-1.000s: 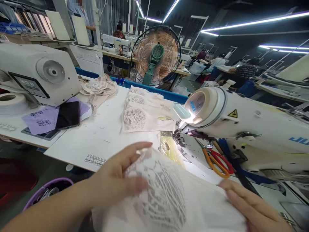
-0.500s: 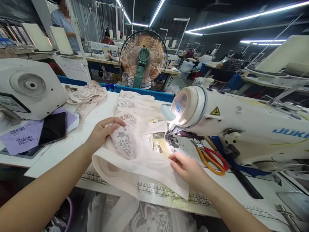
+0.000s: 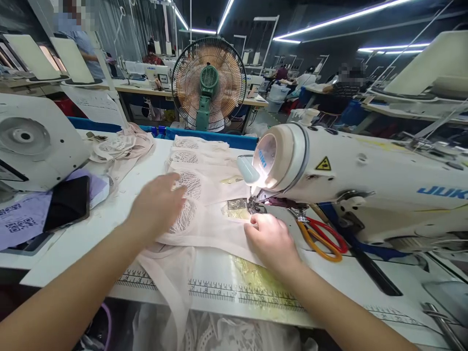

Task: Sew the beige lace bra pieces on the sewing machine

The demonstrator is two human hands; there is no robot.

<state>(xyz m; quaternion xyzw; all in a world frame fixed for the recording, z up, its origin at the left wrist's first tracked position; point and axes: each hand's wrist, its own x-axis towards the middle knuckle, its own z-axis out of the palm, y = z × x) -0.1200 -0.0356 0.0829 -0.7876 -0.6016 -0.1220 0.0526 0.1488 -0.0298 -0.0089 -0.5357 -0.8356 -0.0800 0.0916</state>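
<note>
A pale pink garment piece [image 3: 215, 231] with a round lace panel [image 3: 185, 217] lies flat before the sewing machine [image 3: 314, 161]. My right hand [image 3: 272, 241] pinches its right edge, close by the presser foot [image 3: 256, 207]. Over the left side of the lace is my left hand [image 3: 155, 209], smeared by motion, its fingers partly apart with nothing seen in them. Similar lace pieces [image 3: 201, 156] lie in a row behind. A pale strip [image 3: 166, 282] hangs from the cloth over the table's front edge.
Orange-handled and red-handled scissors [image 3: 325, 243] lie right of the needle area, beside a black bar [image 3: 376, 273]. A printed ruler [image 3: 215, 292] runs along the front edge. At left are a phone [image 3: 69, 200], purple paper [image 3: 22, 219] and another machine [image 3: 36, 141]. A fan [image 3: 209, 80] stands beyond.
The garment piece, raised and folded at its front before, now lies flatter and farther back. My left hand has let go of the lace. My right hand has moved up toward the presser foot.
</note>
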